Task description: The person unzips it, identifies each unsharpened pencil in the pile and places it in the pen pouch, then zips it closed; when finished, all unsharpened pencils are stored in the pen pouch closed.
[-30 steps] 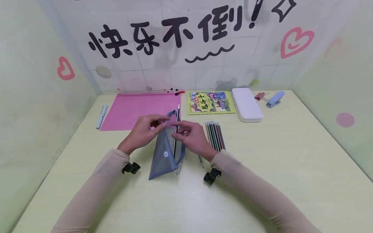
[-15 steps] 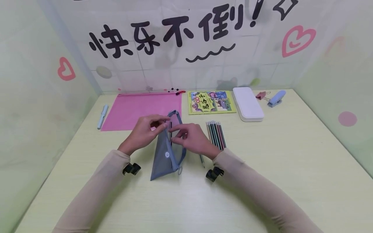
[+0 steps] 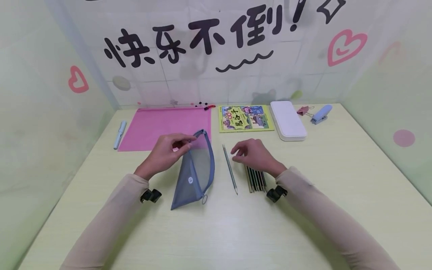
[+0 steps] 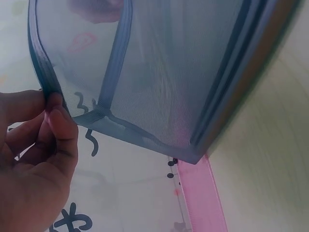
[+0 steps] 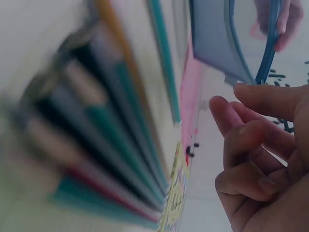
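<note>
A blue-grey mesh zip pouch stands upright on the table with its mouth open to the right. My left hand pinches the upper edge of that mouth between thumb and fingers. Long dark stripes show through the mesh in the left wrist view. My right hand hovers to the right of the pouch with loosely bent fingers and holds nothing. One pencil lies alone between pouch and right hand. Beneath that hand lies a row of several pencils, partly hidden by it.
A pink zip folder lies behind the pouch, with a light-blue pen at its left. Along the back are a yellow-green book, a white case, a pink binder clip and a blue stapler.
The black pencil went down into the pouch and out of the right hand's fingers. The right hand has moved right, away from the pouch. The left hand keeps its grip in place.
</note>
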`<state>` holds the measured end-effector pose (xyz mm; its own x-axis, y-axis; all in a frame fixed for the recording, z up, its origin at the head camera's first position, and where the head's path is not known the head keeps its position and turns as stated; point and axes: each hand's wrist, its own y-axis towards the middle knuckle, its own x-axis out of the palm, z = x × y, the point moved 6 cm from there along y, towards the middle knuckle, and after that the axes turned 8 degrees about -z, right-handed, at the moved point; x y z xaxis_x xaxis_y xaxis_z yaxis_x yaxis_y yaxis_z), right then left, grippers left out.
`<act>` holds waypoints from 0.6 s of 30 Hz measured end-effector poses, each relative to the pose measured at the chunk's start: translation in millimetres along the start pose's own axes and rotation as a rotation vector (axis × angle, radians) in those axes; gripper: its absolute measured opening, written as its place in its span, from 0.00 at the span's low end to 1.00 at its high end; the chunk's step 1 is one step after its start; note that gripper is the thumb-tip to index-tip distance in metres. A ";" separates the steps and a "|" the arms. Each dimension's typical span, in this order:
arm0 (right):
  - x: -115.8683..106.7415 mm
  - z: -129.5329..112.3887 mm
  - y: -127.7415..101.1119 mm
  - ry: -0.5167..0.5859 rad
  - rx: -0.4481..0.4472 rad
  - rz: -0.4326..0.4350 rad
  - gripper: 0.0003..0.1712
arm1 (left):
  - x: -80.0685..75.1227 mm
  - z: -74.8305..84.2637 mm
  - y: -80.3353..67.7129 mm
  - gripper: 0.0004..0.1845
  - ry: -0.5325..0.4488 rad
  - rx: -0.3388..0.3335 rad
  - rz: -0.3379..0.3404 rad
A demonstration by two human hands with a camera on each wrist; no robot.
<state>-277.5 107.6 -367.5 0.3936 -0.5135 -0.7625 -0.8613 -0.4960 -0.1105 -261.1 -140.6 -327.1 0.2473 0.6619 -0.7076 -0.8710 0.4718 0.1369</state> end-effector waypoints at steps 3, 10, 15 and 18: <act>-1.9 12.9 -2.5 -0.059 0.031 -0.036 0.10 | 2.1 -0.8 1.0 0.13 0.001 0.007 -0.013; -1.1 23.3 -4.9 -0.144 0.060 -0.076 0.09 | 6.5 -1.4 3.5 0.13 -0.009 -0.002 -0.040; 6.6 20.7 -2.7 -0.193 0.084 -0.108 0.12 | 8.8 -0.4 5.1 0.14 -0.005 0.002 -0.049; 12.3 19.0 -0.6 -0.218 0.121 -0.128 0.18 | 9.7 1.1 5.8 0.14 -0.006 0.000 -0.052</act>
<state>-278.2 114.8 -388.9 0.4347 -0.2829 -0.8550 -0.8461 -0.4534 -0.2802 -263.2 -130.8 -332.4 0.2949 0.6403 -0.7093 -0.8569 0.5056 0.1002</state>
